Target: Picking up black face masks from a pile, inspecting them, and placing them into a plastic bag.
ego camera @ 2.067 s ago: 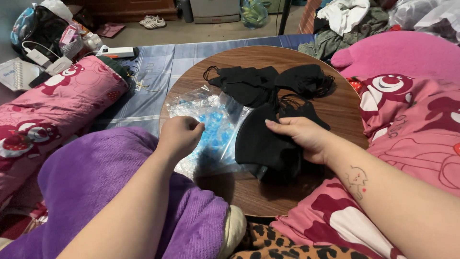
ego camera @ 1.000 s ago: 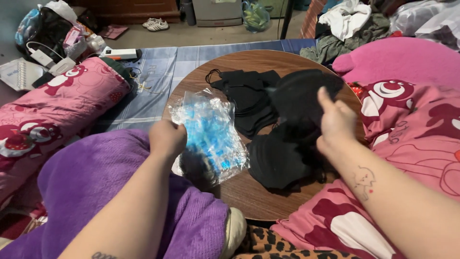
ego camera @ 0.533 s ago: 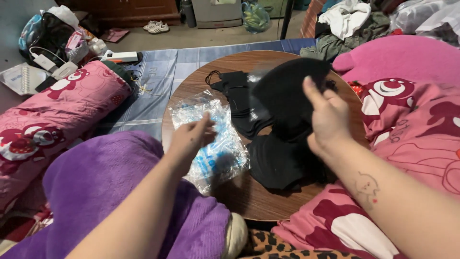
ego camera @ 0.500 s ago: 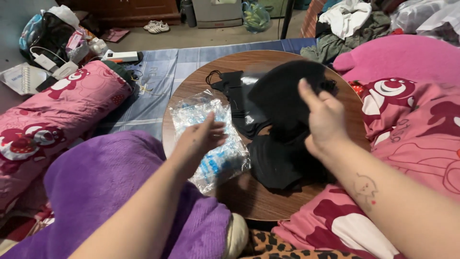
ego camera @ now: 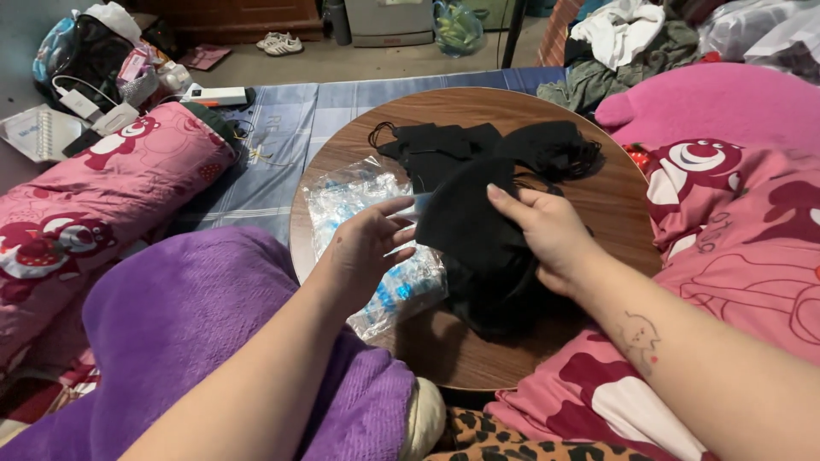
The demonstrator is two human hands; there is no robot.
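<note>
My right hand (ego camera: 551, 232) grips a black face mask (ego camera: 465, 224) and holds it just above the round wooden table (ego camera: 504, 111). My left hand (ego camera: 367, 248) hovers over a clear plastic bag (ego camera: 350, 192) with blue printing, fingers spread and reaching toward the mask's left edge. Under my right hand lies a stack of black masks (ego camera: 504, 299). More black masks (ego camera: 478, 145) with ear loops are heaped at the table's far side.
A purple blanket (ego camera: 179, 324) covers my lap at the left. Pink patterned bedding (ego camera: 94, 196) lies on both sides. A blue checked mat (ego camera: 273, 128) covers the floor beyond the table. Chargers, bags and shoes (ego camera: 278, 41) clutter the far floor.
My right hand lifted a black mask off the stack and brought it down toward the middle. My left hand let go of the plastic bag and moved right toward the mask.
</note>
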